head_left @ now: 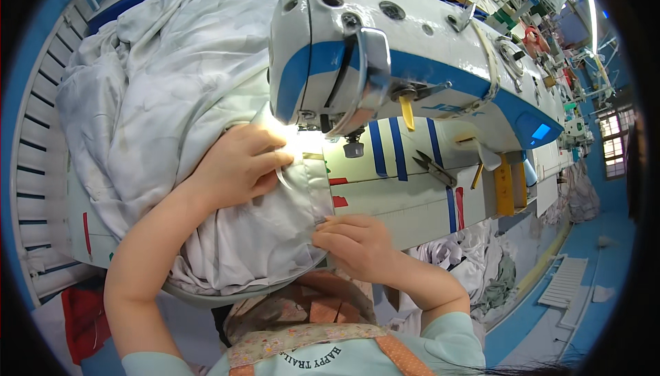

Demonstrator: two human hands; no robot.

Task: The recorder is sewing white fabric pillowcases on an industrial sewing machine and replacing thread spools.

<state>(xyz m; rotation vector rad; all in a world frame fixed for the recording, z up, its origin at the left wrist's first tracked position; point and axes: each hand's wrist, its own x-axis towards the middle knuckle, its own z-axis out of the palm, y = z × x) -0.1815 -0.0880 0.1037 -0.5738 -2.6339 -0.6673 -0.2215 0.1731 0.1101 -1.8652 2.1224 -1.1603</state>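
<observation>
A large heap of shiny white satin fabric (172, 67) covers the left side of the sewing table and hangs over its near edge. My left hand (249, 159) is closed on the fabric just left of the lit needle area, fingertips beside the presser foot. Lower right, my right hand (354, 244) pinches the hemmed edge of the same fabric between thumb and fingers. The white and blue sewing machine (405, 53) stands above both hands. Glare hides the needle and the stitching point. A narrow loose strip of cloth (294, 185) lies close to my left fingers.
Thread snips (434, 168) lie on the table right of the machine's needle, near blue and red tape marks. Beyond them is a yellow box (505, 187). A white slatted rail (38, 149) borders the left. More cloth (474, 266) is piled below the table at right.
</observation>
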